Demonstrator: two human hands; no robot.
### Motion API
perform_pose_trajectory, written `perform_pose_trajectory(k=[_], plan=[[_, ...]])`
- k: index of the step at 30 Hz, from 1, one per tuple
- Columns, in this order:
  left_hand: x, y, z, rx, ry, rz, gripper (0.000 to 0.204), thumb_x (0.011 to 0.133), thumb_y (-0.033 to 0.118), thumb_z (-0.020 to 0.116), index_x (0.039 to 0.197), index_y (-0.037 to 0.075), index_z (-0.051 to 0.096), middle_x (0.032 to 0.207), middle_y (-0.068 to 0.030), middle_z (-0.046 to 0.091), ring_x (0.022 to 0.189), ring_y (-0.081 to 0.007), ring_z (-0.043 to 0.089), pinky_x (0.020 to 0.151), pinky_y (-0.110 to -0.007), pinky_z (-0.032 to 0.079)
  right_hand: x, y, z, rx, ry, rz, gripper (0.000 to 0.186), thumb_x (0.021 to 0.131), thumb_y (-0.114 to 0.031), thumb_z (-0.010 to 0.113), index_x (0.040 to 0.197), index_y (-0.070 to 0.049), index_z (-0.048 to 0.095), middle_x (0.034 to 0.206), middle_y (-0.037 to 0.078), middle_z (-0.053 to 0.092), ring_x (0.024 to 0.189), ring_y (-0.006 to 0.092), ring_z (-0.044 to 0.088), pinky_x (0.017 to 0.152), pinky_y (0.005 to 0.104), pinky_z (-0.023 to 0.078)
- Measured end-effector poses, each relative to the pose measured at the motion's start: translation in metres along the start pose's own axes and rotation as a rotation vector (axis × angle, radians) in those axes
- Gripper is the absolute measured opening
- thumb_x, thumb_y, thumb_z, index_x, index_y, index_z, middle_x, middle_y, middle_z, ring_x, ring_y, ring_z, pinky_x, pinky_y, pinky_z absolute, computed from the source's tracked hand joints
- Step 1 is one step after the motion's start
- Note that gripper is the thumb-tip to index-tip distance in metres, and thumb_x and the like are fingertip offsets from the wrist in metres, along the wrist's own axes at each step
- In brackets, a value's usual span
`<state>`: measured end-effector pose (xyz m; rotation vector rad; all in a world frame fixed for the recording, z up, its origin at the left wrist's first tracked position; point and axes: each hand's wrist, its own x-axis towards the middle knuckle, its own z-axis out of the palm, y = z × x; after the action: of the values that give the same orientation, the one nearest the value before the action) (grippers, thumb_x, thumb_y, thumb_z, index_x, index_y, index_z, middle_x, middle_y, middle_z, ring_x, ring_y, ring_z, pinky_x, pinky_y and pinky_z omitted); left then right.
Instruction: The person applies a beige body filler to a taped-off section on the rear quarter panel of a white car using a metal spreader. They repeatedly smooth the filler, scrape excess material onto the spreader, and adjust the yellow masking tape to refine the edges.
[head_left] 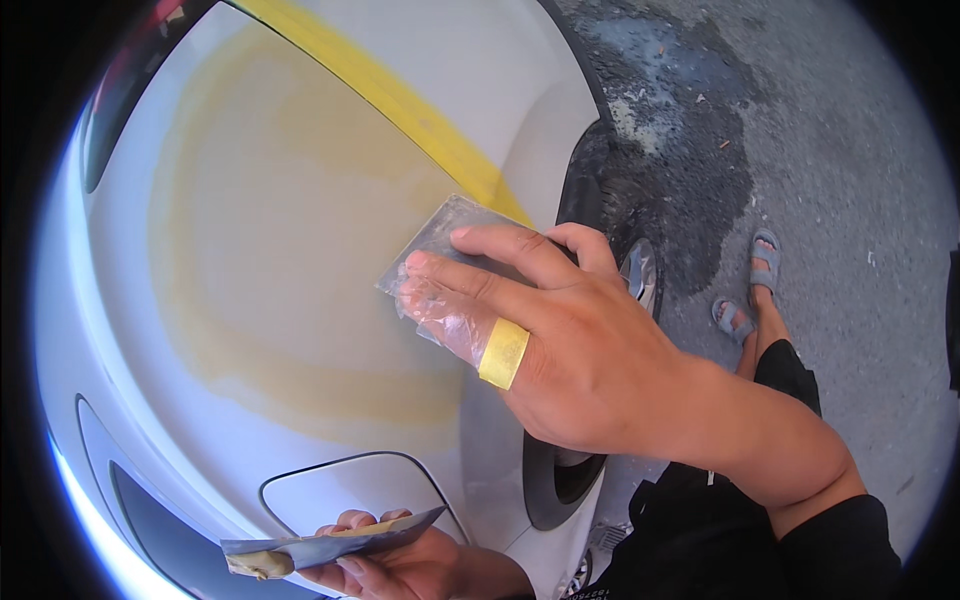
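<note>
My right hand (585, 350) grips a flat, translucent grey spreader (440, 228), held on or just above the white car panel (520, 60). One finger is wrapped in clear plastic with a band of yellow tape (504, 354). Under and around the spreader is a broad beige patch (280, 200) with darker yellowish edges, beside a bright yellow band (370, 100). Low in the view, my left hand (405, 565) holds a thin grey plate (365, 535) carrying a lump of beige paste (260, 563). Whether the spreader touches the panel is hard to tell.
A closed fuel flap (345, 480) sits low on the panel. The wheel and dark arch trim (545, 480) lie right of it, partly behind my arm. Rough grey pavement (840, 170) with a dark wet stain is at right, where my legs and sandalled feet (765, 260) show.
</note>
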<state>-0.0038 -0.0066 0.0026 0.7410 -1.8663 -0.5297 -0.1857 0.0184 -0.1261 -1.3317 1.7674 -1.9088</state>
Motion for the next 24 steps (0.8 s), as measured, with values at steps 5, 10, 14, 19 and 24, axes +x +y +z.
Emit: perform_pose_trajectory(k=[5,10,14,19,24], plan=[[0.002,0.004,-0.001,-0.083,-0.105,-0.002,0.048,0.096,0.016,0.042,0.139,0.0,0.028,0.119,-0.0204,0.049,0.103,-0.0227,0.055,0.086,-0.033,0.046,-0.008,-0.008,0.01,-0.018,-0.039,0.003,0.032,0.086,-0.013,0.051,0.116,-0.008,0.061,0.125,0.007,0.058,0.115,0.0279,0.049,0.084,0.0504,0.035],[0.003,0.001,0.003,-0.056,-0.055,-0.006,0.049,0.095,0.015,0.042,0.139,-0.001,0.028,0.123,-0.0195,0.048,0.104,-0.0232,0.055,0.088,-0.033,0.047,-0.025,-0.013,0.004,0.011,-0.106,0.051,0.028,0.087,-0.011,0.054,0.114,-0.01,0.064,0.123,0.003,0.06,0.111,0.0256,0.052,0.085,0.0449,0.035],[0.002,0.0,0.011,-0.016,0.04,0.006,0.048,0.095,0.014,0.041,0.139,-0.001,0.028,0.125,-0.02,0.047,0.102,-0.0238,0.056,0.09,-0.033,0.047,-0.013,-0.011,-0.009,0.023,-0.046,0.075,0.029,0.085,-0.006,0.053,0.112,-0.01,0.064,0.122,0.004,0.06,0.112,0.0259,0.052,0.086,0.0438,0.035],[0.001,0.0,0.004,-0.089,-0.011,-0.012,0.047,0.096,0.013,0.04,0.14,0.001,0.028,0.125,-0.0211,0.046,0.1,-0.0235,0.058,0.087,-0.032,0.05,0.015,-0.001,-0.004,-0.005,0.029,-0.016,0.035,0.08,-0.001,0.054,0.112,-0.01,0.063,0.124,0.004,0.058,0.114,0.0256,0.051,0.086,0.0426,0.035],[0.002,0.003,-0.002,-0.158,-0.125,-0.053,0.048,0.096,0.012,0.04,0.141,0.003,0.028,0.124,-0.0195,0.047,0.098,-0.0227,0.058,0.078,-0.03,0.055,0.0,-0.021,-0.001,0.009,-0.113,0.054,0.041,0.077,-0.002,0.057,0.117,-0.01,0.061,0.126,0.003,0.057,0.115,0.0243,0.05,0.085,0.0429,0.035]])
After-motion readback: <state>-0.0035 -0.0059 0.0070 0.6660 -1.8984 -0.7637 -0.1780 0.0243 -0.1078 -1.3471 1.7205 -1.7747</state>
